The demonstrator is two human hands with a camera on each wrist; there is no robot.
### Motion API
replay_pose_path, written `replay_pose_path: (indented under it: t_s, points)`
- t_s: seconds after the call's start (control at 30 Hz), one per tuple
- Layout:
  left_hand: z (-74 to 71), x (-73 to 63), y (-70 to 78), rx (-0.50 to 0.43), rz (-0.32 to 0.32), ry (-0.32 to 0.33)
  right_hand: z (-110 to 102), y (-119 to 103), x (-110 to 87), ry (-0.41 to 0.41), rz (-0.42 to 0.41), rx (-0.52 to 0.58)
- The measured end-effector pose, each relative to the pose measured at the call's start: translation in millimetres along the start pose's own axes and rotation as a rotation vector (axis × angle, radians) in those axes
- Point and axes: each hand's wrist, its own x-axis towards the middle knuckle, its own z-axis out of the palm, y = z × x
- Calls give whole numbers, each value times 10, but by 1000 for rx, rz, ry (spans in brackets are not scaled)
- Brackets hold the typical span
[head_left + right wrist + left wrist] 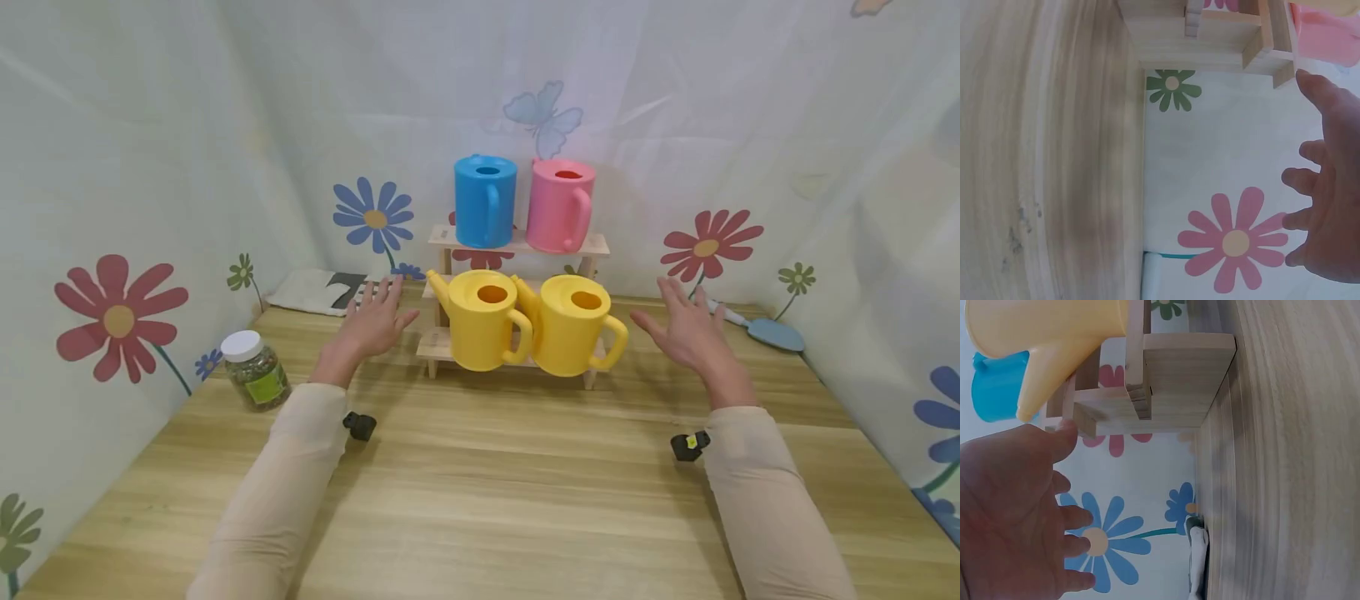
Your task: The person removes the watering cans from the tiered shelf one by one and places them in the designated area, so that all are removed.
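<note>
Two yellow watering cans stand side by side on the lower step of a small wooden stand [433, 343], the left can [480, 333] with its spout to the left and the right can [562, 337] close beside it. On the top step are a blue watering can [480, 221] and a pink watering can [555, 217]. My left hand [375, 321] is held out to the left of the stand, fingers spread, holding nothing. To the right of the cans my right hand [690, 329] reaches forward with spread fingers, also holding nothing. In the left wrist view the thumb overlaps the stand near a yellow spout [1047, 378].
A jar with a white lid [255, 371] stands at the left of the wooden table [480, 500]. Behind my left hand lies a white and grey cloth item [307, 292]. A trowel with a blue-grey blade [776, 333] lies at the back right. Flower-printed curtains enclose the table.
</note>
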Motion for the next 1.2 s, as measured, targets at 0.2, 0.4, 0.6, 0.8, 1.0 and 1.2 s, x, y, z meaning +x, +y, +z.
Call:
replay_pose_path:
  t_s: [0.2,0.4,0.6,0.8,1.0,1.2]
  points:
    - [-25,0,28,-120,-11,31,-63,-72,-8,6,-51,107]
    - [18,27,84,-230,0,62,-138,-162,-51,1,-93,261]
    - [80,41,211,-360,53,71,-127,-277,-72,58,-211,463]
    - [179,82,271,-543,96,44,-117,-353,-104,103,-241,498]
    - [275,132,300,-729,128,72,-121,-387,-130,108,-300,492]
    - [296,143,382,-862,56,149,-143,-430,-144,82,-312,475]
